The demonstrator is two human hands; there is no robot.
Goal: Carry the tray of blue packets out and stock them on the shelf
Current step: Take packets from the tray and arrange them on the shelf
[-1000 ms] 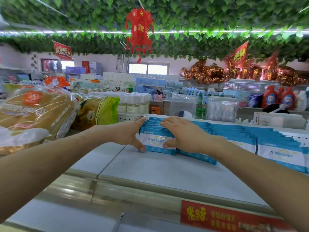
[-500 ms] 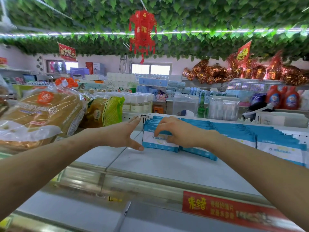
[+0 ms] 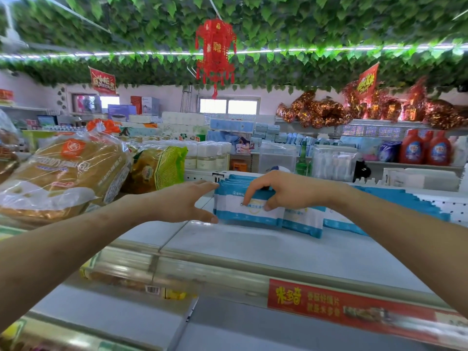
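Observation:
A row of blue-and-white packets [image 3: 249,215] stands on the grey top shelf [image 3: 253,247], with more blue packets [image 3: 395,203] running off to the right. My right hand [image 3: 283,190] reaches over the leftmost group, fingers curled over its top edge and onto its front face. My left hand [image 3: 184,202] is spread flat against the left end of that group, thumb low at the bottom corner. No tray is in view.
Bagged bread loaves [image 3: 68,173] and a green-yellow bag [image 3: 159,165] fill the shelf to the left. A red price label [image 3: 354,307] runs along the shelf's front rail. Bottles, boxes and red detergent jugs [image 3: 425,150] crowd the shelves behind.
My left hand slid off the packets' top to their left end. My right hand's fingers curled down over the front packet. The view tilted up slightly.

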